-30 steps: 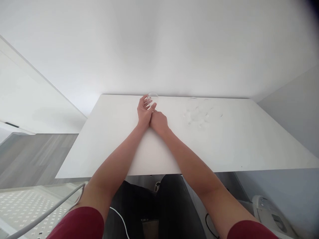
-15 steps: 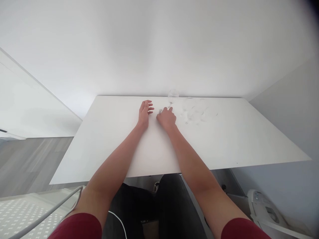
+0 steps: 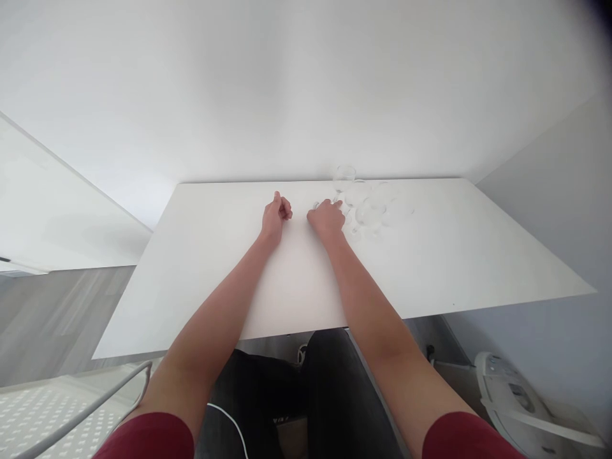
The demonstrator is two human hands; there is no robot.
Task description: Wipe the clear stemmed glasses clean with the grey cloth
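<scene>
My right hand [image 3: 327, 218] is closed around the stem of a clear wine glass [image 3: 345, 178] above the back of the white table [image 3: 205, 274]. The bowl shows past my fingers, tilted to the right and toward the wall; most of the stem is hidden. My left hand [image 3: 276, 215] is to its left with the fingers curled in and nothing visible in them. Close by on the right stand several more clear stemmed glasses [image 3: 371, 211], crowded together and hard to tell apart against the white.
A white wall [image 3: 287, 89] rises behind the table's back edge. Below right is a pale appliance with a handle [image 3: 519, 398]. At lower left are a perforated white surface [image 3: 52, 414] and a grey tube-like rail [image 3: 90, 414]. A white cable [image 3: 229, 417] crosses my lap.
My right hand and the wine glass have shifted slightly right, nearer the other glasses. The fingers of my left hand, spread before, have curled in. The view has tilted a little.
</scene>
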